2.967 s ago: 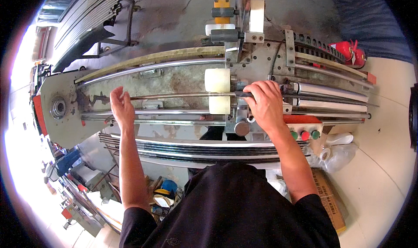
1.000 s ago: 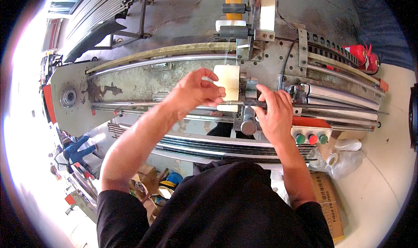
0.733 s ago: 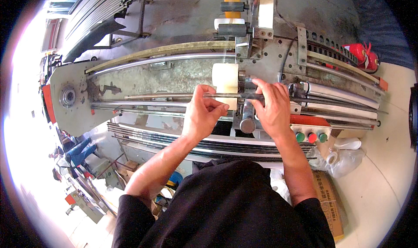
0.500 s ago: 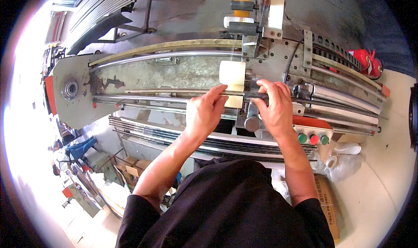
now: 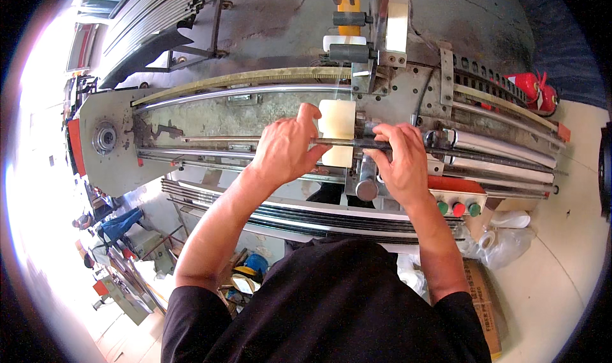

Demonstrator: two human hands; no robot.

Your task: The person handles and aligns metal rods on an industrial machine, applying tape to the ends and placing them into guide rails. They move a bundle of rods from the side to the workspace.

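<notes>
A long thin metal rod (image 5: 217, 140) runs across the machine and lines up with a dark tube (image 5: 472, 152) on the right. My right hand (image 5: 403, 159) pinches the dark tube between thumb and fingers, beside a round metal knob (image 5: 366, 189). My left hand (image 5: 285, 147) is at the rod, its index finger raised above and its thumb spread below. The rod passes behind this hand, so any contact there is partly hidden. Just right of the left hand stands a cream-coloured block (image 5: 338, 117), with the rod crossing in front of it.
The long machine bed (image 5: 210, 111) has a toothed rail and steel guide bars. A button box (image 5: 459, 200) sits near my right forearm. Several dark rods (image 5: 319, 219) lie along the front. Fire extinguishers (image 5: 535, 92) stand at far right, a rod rack (image 5: 159, 31) at far left.
My left hand has let go its pinch, spread its thumb and index finger, and shifted slightly left. My right hand stays on the dark tube. The view has shifted slightly.
</notes>
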